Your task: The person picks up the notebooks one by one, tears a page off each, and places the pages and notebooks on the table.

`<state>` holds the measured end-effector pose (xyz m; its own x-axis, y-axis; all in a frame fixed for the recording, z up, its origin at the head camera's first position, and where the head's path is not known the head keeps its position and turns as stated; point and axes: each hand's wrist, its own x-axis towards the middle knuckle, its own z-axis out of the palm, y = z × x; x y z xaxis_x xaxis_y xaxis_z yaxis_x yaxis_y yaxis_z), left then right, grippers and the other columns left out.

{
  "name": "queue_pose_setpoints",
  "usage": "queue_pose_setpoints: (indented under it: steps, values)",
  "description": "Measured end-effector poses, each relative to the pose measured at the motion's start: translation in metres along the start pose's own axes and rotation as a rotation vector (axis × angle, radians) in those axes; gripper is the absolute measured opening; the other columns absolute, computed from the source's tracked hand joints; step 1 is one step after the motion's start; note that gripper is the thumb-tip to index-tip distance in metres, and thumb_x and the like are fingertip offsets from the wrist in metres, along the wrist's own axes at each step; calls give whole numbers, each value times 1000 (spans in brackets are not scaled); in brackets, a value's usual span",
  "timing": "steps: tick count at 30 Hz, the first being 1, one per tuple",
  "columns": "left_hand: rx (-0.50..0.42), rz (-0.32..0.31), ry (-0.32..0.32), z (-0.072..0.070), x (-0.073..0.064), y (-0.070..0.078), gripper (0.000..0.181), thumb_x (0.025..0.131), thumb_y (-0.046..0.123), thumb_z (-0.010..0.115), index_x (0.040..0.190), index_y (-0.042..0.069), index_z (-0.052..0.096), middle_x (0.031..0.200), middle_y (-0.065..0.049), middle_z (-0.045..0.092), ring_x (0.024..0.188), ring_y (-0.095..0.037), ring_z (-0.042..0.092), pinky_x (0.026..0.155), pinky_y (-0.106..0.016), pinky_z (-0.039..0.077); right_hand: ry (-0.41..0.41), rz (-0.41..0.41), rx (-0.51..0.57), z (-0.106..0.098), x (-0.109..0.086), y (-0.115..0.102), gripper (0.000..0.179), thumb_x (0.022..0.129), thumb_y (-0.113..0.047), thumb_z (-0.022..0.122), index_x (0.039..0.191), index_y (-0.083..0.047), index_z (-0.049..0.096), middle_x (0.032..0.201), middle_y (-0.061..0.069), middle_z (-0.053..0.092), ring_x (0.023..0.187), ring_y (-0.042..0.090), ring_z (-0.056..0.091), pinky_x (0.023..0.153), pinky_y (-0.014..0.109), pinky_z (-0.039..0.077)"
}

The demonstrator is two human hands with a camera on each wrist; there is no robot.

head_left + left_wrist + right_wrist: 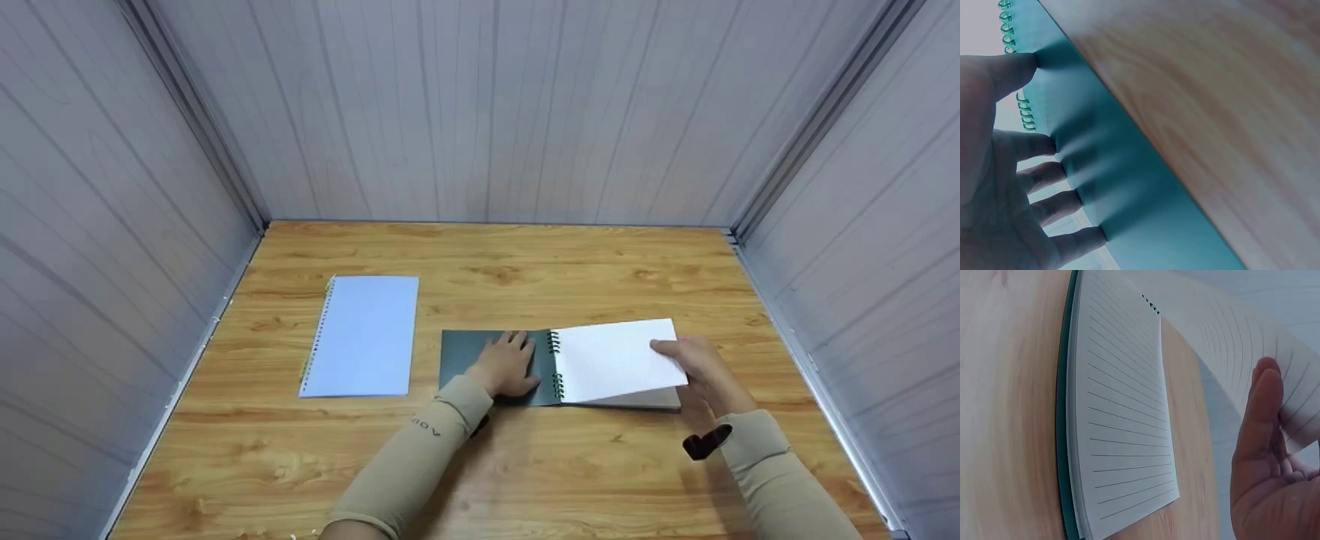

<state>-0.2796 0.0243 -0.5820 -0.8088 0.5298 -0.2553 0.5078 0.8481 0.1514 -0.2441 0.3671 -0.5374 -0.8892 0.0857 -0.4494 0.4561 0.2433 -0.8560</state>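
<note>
A spiral notebook with a dark green cover [460, 352] lies open on the table, its cover folded out to the left. My left hand [506, 366] rests on that cover with spread fingers, the fingertips pressing it down in the left wrist view. With thumb and fingers my right hand [701, 367] pinches a lined page [611, 360] near its free right edge. The page is lifted and curves up from the green coil [558, 386]. Beneath it, the stack of lined pages [1126, 416] lies flat, as the right wrist view shows.
A white sheet-like pad [367, 337] with holes along its left edge lies on the table to the left of the notebook. Grey panel walls [487, 112] stand at the back and both sides of the wooden table [495, 259].
</note>
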Motion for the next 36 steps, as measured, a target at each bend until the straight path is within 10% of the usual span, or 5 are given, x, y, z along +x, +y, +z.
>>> queue_pose_setpoints:
  steps: [4,12,19,36]
  values:
    - [-2,2,-3,0,1,0,75,110,54,53,171,14,35,179,-12,31,167,-36,28,130,-60,36,43,43,-53,1,2,11,39,104,-16,67,125,16,62,82,0,73,73,11,73,67,26,63]
    - [-9,-4,-17,-4,-1,2,75,111,52,53,171,13,35,179,-13,31,167,-37,28,130,-60,35,49,-40,-221,5,-1,38,23,100,-16,73,78,-6,72,66,-7,63,63,8,59,59,23,52]
    - [9,-1,-25,-4,0,1,76,111,55,52,171,13,35,179,-11,31,167,-35,29,130,-61,36,-21,-100,-277,6,-8,46,36,104,-19,72,114,16,74,82,-2,76,75,9,67,67,24,56]
    - [-11,-5,-23,-8,-3,2,75,110,54,55,170,13,37,179,-12,32,166,-36,30,130,-60,36,-31,-163,-249,8,-18,55,35,102,-8,74,119,22,70,97,10,80,83,10,69,70,23,58]
